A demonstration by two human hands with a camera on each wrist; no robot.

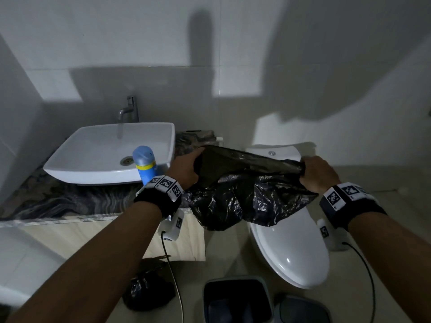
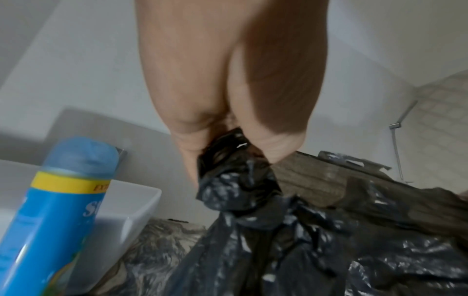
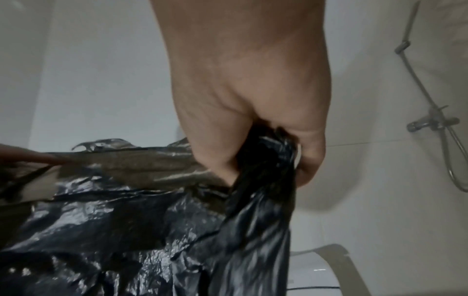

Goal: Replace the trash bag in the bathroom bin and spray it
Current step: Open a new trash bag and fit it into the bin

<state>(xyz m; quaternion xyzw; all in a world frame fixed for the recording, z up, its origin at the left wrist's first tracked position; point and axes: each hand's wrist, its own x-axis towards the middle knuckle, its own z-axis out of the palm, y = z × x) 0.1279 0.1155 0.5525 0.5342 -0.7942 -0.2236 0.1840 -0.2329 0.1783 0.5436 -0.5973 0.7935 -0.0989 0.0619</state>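
A fresh black trash bag (image 1: 247,192) hangs stretched between both hands, above the toilet. My left hand (image 1: 186,170) grips its left edge in a fist, seen close in the left wrist view (image 2: 228,144) with crumpled black plastic (image 2: 243,190) bunched under it. My right hand (image 1: 318,173) grips the right edge, fingers curled round the gathered plastic (image 3: 268,160). A blue spray can (image 1: 145,163) with a yellow band stands on the counter by the sink (image 2: 50,200). The grey bin (image 1: 238,301) sits open on the floor below.
A white sink (image 1: 81,164) rests on a marbled counter (image 1: 70,201) at left. The white toilet (image 1: 289,250) has its lid down at right. A tied black bag (image 1: 149,292) lies on the floor left of the bin; the bin lid (image 1: 303,311) lies right of it.
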